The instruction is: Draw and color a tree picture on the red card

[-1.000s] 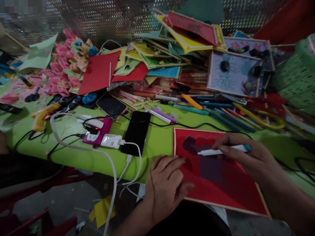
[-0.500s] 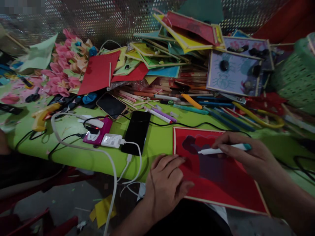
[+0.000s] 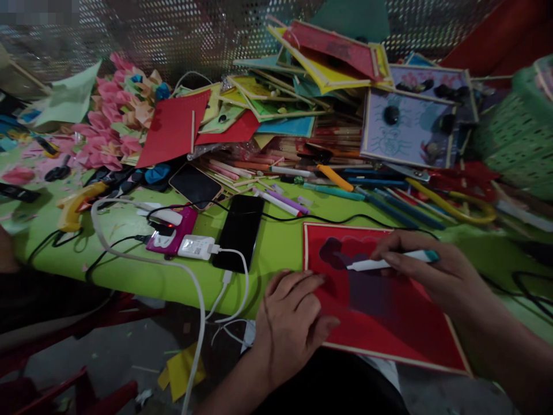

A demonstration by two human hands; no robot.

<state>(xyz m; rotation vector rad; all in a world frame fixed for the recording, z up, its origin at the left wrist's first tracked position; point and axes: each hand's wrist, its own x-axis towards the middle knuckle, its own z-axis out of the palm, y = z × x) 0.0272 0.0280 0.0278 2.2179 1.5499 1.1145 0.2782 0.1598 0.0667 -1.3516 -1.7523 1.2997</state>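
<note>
A red sheet [image 3: 397, 340] edged with pale thin sticks lies at the front of the green table, a dark tree-like shape [image 3: 367, 294] drawn on it. My right hand [image 3: 423, 265] grips a white marker [image 3: 371, 264] with a teal end, its tip at the dark shape near the sheet's upper left part. My left hand [image 3: 294, 317] rests on the left edge of the sheet, fingers stretched out and slightly bent, with nothing in it. A black phone [image 3: 240, 233] lies to the left of the sheet.
Left of the phone is a magenta power strip [image 3: 184, 227] with plugs and white cables. A yellow glue gun [image 3: 78, 204] lies farther left. Behind stand piled framed pictures [image 3: 408, 129], pink paper flowers [image 3: 108, 115], loose pens and a green basket [image 3: 518, 132]. A black cable crosses behind the sheet.
Almost nothing differs. The view has shifted very slightly; both hands and the marker keep their places on the sheet.
</note>
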